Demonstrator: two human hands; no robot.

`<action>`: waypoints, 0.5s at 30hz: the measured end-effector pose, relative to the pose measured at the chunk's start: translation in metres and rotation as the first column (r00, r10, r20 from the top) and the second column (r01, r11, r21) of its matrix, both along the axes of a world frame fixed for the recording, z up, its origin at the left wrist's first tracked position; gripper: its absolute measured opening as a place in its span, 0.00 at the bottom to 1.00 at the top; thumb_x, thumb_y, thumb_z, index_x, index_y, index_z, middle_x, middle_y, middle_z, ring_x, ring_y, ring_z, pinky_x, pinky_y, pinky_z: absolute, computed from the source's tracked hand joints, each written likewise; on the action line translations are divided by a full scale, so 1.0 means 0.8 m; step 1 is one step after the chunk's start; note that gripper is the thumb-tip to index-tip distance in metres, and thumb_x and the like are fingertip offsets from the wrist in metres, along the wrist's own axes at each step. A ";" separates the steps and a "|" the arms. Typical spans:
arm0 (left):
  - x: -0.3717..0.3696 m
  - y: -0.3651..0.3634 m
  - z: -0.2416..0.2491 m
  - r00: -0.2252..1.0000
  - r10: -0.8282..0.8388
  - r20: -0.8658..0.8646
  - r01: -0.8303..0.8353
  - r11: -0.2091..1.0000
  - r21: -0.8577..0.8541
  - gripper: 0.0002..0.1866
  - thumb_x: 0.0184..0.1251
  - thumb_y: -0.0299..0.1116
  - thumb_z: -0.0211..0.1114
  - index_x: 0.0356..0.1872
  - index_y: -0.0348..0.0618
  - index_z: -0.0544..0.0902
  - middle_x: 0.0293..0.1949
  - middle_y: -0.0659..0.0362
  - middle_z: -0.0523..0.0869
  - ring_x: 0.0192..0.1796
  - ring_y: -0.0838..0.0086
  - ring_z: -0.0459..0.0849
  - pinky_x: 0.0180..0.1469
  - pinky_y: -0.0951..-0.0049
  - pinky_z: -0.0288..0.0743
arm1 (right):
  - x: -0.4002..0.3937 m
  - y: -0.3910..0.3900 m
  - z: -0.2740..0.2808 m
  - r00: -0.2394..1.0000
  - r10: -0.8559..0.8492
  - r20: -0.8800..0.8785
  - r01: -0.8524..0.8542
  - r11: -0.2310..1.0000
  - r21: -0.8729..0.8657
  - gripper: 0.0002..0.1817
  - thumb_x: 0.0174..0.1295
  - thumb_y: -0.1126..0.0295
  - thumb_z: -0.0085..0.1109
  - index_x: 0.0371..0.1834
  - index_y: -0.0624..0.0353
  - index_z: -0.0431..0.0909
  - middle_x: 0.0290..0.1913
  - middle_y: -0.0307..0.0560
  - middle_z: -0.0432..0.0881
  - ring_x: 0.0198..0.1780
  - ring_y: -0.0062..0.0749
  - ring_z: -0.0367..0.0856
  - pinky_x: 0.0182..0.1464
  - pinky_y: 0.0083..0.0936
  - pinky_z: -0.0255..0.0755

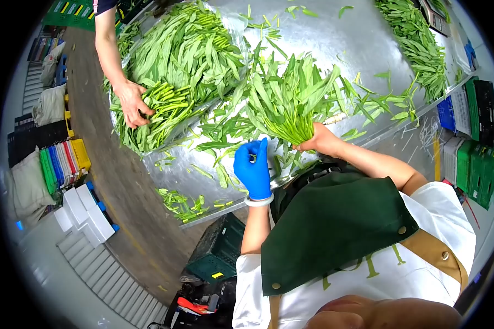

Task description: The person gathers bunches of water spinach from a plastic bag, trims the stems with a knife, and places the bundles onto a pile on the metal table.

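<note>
At the far left, coloured crates point(66, 163) stand packed side by side, what they hold impossible to make out, next to white boxes point(88, 213). A co-worker's bare hand point(133, 104), the body cut off above, has its fingers curved over cut stems in a large pile of water spinach point(195, 44); clear plastic point(235, 22) shows at the pile's edge. Under the metal table point(307, 33), a dark green crate point(228, 266) is partly covered by the person's arm, its contents unreadable. The blue-gloved left hand point(252, 169) is curled, thumb beside fingers; whether it pinches anything cannot be told. Just right of it, the bare right hand point(319, 140) grips a bunch of water spinach point(288, 101) by the stems above the table, its fingers partly hidden. Farther right lie more greens point(417, 49); green crates point(482, 172) are cropped by the dark rim.
</note>
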State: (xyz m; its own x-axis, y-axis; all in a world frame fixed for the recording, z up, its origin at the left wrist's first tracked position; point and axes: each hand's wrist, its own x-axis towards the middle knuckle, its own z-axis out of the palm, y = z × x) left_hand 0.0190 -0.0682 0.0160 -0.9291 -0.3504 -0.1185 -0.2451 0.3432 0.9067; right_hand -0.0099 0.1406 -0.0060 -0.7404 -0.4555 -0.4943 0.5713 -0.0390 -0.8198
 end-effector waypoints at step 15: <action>0.008 0.035 0.019 0.950 -0.301 -0.085 0.313 0.909 0.274 0.09 0.72 0.26 0.55 0.48 0.36 0.77 0.37 0.60 0.84 0.35 0.79 0.80 0.38 0.78 0.73 | 0.005 -0.007 0.018 0.969 -0.182 0.165 0.202 0.973 -0.114 0.15 0.52 0.81 0.64 0.44 0.63 0.77 0.32 0.44 0.82 0.31 0.25 0.80 0.34 0.23 0.74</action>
